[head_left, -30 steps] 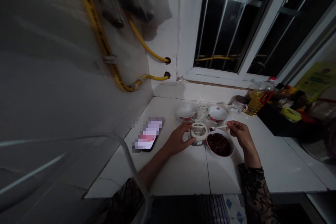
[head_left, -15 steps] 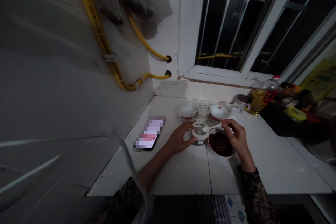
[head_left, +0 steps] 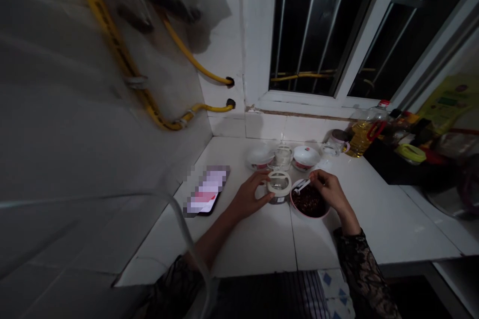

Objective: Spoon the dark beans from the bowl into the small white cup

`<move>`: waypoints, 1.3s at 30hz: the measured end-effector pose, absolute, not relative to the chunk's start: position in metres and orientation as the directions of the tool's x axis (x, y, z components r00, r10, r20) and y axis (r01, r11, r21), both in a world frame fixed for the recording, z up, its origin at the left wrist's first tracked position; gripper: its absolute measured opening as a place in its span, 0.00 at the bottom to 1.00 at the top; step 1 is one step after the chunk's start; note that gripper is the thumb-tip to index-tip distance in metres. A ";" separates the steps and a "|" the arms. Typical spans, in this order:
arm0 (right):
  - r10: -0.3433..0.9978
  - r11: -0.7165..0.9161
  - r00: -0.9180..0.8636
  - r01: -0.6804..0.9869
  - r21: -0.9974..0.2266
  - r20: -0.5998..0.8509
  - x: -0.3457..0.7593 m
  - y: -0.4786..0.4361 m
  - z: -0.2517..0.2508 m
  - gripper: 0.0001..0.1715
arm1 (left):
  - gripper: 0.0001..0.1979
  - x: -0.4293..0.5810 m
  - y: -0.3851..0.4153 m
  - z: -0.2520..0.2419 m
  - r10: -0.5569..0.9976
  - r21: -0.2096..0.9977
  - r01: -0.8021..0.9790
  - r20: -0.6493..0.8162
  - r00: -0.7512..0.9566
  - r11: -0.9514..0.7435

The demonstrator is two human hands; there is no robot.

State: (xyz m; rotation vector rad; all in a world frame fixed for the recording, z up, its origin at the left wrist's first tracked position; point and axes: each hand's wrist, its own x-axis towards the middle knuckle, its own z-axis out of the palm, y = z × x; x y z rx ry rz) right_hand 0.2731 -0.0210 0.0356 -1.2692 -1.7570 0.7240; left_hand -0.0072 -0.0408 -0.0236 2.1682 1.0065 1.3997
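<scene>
My left hand (head_left: 250, 195) grips the side of a small clear jar (head_left: 279, 198) with a pale rim, thumb and fingers around its left side. The jar stands on the white tiled counter. Between the fingertips of my right hand (head_left: 330, 190) is a small white spoon (head_left: 302, 186), its bowl end pointing left and down over a pink-rimmed bowl (head_left: 321, 215). Dark red-brown contents with lighter flecks (head_left: 309, 202) lie in that bowl. Whether the spoon carries anything is too small to tell.
Behind stand a white bowl (head_left: 259, 158), a glass jar (head_left: 282, 157) and another bowl (head_left: 306, 155). A phone (head_left: 209, 192) lies to the left. An oil bottle (head_left: 361, 137) and several seasoning containers sit at the right beside a black box (head_left: 389, 164).
The spoon has moved from over the jar's mouth to above the bowl of dark contents, tip lowered. My left hand stays on the jar. The view has shifted slightly.
</scene>
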 end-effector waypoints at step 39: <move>0.996 -0.011 0.087 0.104 -0.995 -0.002 0.290 -0.009 0.039 0.14 | 0.13 -0.006 -0.039 -0.024 0.735 0.638 0.374 0.635 0.240 -0.673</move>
